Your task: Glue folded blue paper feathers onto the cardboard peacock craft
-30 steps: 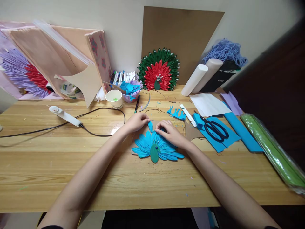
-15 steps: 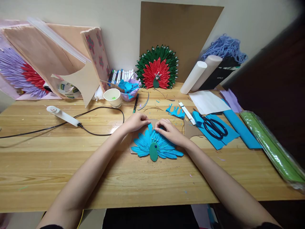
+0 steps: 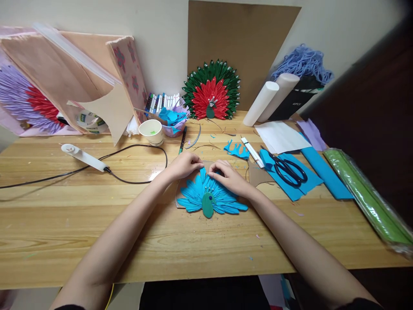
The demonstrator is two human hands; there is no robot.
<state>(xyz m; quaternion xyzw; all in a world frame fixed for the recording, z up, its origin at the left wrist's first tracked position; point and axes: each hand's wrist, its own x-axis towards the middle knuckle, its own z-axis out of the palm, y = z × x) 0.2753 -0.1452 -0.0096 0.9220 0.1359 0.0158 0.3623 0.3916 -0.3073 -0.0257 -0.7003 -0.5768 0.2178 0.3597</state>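
A paper peacock lies on the table in front of me, with a fan of blue crepe-paper feathers (image 3: pixel 190 196) around a green body (image 3: pixel 208 206). My left hand (image 3: pixel 185 165) is at the top of the fan, its thumb and index finger pinched on the tip of an upright blue paper feather (image 3: pixel 202 175). My right hand (image 3: pixel 229 177) is just beside it, resting over the upper right feathers. Its fingers are curled and pinched close to the same feather; what sits between them is hidden. Under the fan shows a piece of cardboard (image 3: pixel 180 189).
Black-handled scissors (image 3: pixel 290 172) lie on blue paper (image 3: pixel 305 189) at right. A white glue gun (image 3: pixel 84 158) with a black cord is at left. Behind stand a paper cup (image 3: pixel 151 132), a bowl of scraps (image 3: pixel 174 129), a red-green peacock (image 3: pixel 211 92) and white rolls (image 3: pixel 262 103).
Both hands keep their places on the feathers. The whole view has shifted very slightly; nothing else visibly differs.
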